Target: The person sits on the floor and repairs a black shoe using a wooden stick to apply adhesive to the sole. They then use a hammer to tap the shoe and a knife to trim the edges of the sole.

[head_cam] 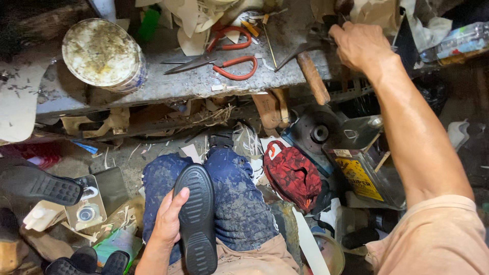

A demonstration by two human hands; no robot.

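Observation:
My left hand (167,224) holds a black shoe (196,216) sole-up on my lap, resting on my blue stained trousers (237,196). My right hand (359,45) reaches far up to the cluttered back of the low grey workbench (168,86), its fingers among scraps and tools; what they touch is hidden. Just left of that hand lies a hammer with a wooden handle (313,76). Red-handled scissors (224,56) lie on the bench further left.
A dirty round tin (102,53) stands on the bench's left. Under the bench are a red patterned bag (293,175), a metal can with a yellow label (361,175), a dark round metal part (318,133), another black shoe (38,186) and small bottles.

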